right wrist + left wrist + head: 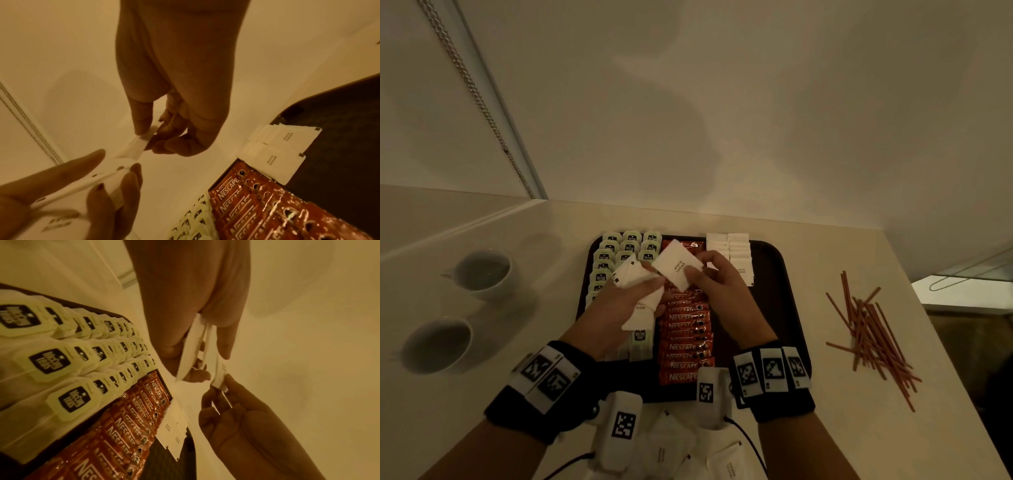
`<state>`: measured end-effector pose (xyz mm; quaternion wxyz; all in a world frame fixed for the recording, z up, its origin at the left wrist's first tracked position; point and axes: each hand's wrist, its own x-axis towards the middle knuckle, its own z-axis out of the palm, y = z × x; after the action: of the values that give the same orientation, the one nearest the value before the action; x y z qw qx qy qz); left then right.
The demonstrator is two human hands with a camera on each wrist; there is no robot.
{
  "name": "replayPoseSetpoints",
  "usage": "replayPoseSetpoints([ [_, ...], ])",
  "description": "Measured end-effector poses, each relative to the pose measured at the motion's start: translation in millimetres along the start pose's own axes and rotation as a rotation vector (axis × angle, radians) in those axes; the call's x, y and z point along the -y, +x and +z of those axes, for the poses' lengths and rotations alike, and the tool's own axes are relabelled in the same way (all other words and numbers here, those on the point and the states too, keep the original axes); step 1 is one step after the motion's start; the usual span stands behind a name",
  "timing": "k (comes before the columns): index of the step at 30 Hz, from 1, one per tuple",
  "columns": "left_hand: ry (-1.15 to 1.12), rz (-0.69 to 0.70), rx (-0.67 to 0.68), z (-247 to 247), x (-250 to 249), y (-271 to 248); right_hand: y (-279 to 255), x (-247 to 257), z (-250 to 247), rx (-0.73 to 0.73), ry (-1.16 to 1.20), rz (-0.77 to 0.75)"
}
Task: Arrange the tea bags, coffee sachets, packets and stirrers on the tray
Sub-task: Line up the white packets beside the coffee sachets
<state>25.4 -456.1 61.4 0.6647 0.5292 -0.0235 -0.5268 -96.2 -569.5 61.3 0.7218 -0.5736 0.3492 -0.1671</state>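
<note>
Sugar pkt (678, 269) in R hand (717, 291), prob. tilted.

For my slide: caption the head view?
Right hand takes white paper sugar packet from left hand's stack above black tray.

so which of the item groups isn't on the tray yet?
The stirrers: a loose reddish-brown pile on the counter right of the tray. Tea bags, Nescafe sachets and white sugar packets already sit in rows on it.

Pale counter (825, 260), dark tray (780, 291), two white cups (482, 274), scattered stirrers (873, 335), loose sugar packets (729, 462) at near edge
</note>
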Motion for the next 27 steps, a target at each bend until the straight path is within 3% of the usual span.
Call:
replayPoseSetpoints([
  [4, 0.081, 0.075, -0.101, 7.0, 3.9, 3.1, -4.6, -4.0, 1.8, 0.052, -0.046, -0.017],
  [7, 0.125, 0.12, -0.167, 10.3, 2.8, 2.2, -6.4, -6.0, 2.2, 0.012, -0.101, -0.045],
  [13, 0.152, 0.062, -0.116, 10.7, 0.0, 1.6, -8.1, -10.2, -12.0, -0.054, -0.089, -0.026],
  [16, -0.06, -0.03, -0.098, 8.2, -1.1, 1.8, -4.2, -21.4, -37.0, -0.224, -0.036, 0.042],
  [20, -0.195, -0.073, -0.143, -0.4, 0.0, -0.4, 9.5, -48.6, -82.7, -0.515, -0.208, 0.131],
  [27, -0.103, -0.088, -0.142, -7.2, 0.6, 0.8, 40.8, -74.7, -119.5, -0.623, -0.519, 0.21],
])
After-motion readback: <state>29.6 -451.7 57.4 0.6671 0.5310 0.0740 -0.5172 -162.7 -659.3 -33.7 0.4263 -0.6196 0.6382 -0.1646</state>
